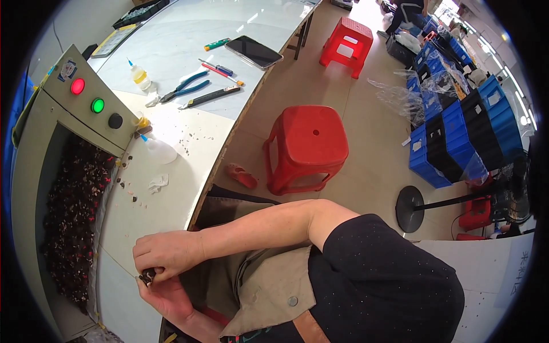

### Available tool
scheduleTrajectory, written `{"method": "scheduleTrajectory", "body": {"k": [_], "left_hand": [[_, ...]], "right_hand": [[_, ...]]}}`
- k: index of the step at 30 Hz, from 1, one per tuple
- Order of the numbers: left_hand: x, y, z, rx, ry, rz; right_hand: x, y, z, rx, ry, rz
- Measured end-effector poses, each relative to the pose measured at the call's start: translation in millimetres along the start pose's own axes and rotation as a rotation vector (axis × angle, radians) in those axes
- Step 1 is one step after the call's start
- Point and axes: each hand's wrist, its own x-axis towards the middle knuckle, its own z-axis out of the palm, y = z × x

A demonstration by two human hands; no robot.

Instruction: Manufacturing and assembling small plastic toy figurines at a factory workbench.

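Both hands meet at the table's near edge, at the lower left. My right hand (167,253) is closed, its fingers pinching a small dark brown piece with pale spots (147,276). Below it, my left hand (170,298) is turned partly palm-up, and its fingertips grip the same piece from underneath. The fingers cover much of the piece, so its exact kind cannot be made out. Beside the hands, a beige machine box (86,94) has a lit red button, a lit green button and a black knob. Its opening holds a mass of dark bits (74,223) flecked with white and red.
On the white table (189,34) lie pliers (186,86), a black cutter knife (211,97), a phone (254,51), a yellow-liquid bottle (139,76), a clear squeeze bottle (160,150) and scattered crumbs. Red stools (314,137), blue crates (440,137) and a fan stand (410,208) are on the floor.
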Motion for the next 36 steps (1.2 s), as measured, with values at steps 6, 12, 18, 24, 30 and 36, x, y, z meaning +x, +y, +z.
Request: {"method": "scheduleTrajectory", "body": {"k": [6, 12, 18, 24, 30, 36], "left_hand": [[0, 0, -2, -0.028, -0.034, 0.031], [1, 11, -12, -0.006, -0.210, -0.008], [-1, 14, -8, -0.045, -0.122, -0.032], [0, 17, -9, -0.019, -0.094, -0.039], [1, 15, -11, -0.037, -0.059, -0.038], [7, 14, -13, -0.057, -0.182, -0.046]], "right_hand": [[4, -2, -3, -0.011, -0.002, -0.029], [10, -9, -1, 0.026, 0.011, -0.010], [14, -17, -2, 0.021, -0.004, 0.002], [17, -15, -1, 0.021, -0.010, -0.004], [16, -14, 0, 0.019, -0.015, 0.005], [16, -16, -9, 0.004, 0.000, 0.017]]}}
